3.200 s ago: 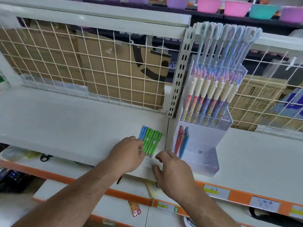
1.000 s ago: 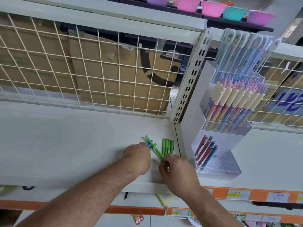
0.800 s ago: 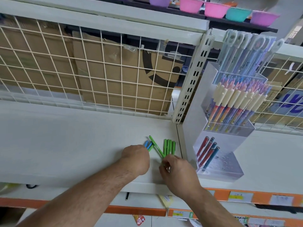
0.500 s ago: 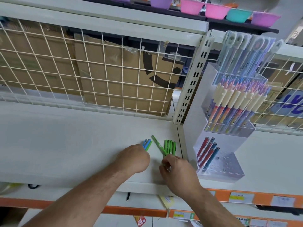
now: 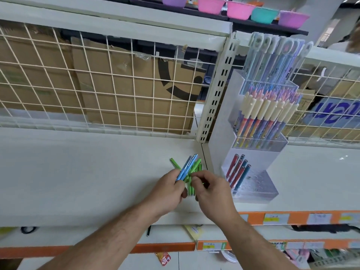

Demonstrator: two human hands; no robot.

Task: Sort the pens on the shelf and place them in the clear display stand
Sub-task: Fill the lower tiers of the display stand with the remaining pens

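My left hand [image 5: 167,187] grips two blue pens [image 5: 187,167] that point up and to the right. One green pen [image 5: 175,163] sticks out to the upper left behind them. My right hand [image 5: 211,190] pinches a bunch of green pens [image 5: 196,166] right beside the left hand, just above the white shelf [image 5: 87,172]. The clear display stand [image 5: 259,184] stands to the right; its lowest tier holds several red and dark blue pens [image 5: 238,170], and its upper tiers are full of pastel pens [image 5: 266,115].
A wire grid back panel [image 5: 116,84] with cardboard boxes behind it closes the shelf's rear. A slotted upright post [image 5: 216,90] stands between the shelf bays. Orange price strips [image 5: 292,218] run along the front edges. Coloured bowls [image 5: 239,8] sit on the top shelf.
Both hands have lifted from the shelf. The left one picked up the blue pens, the right one gathered the green pens, and the two bunches now cross between the hands.
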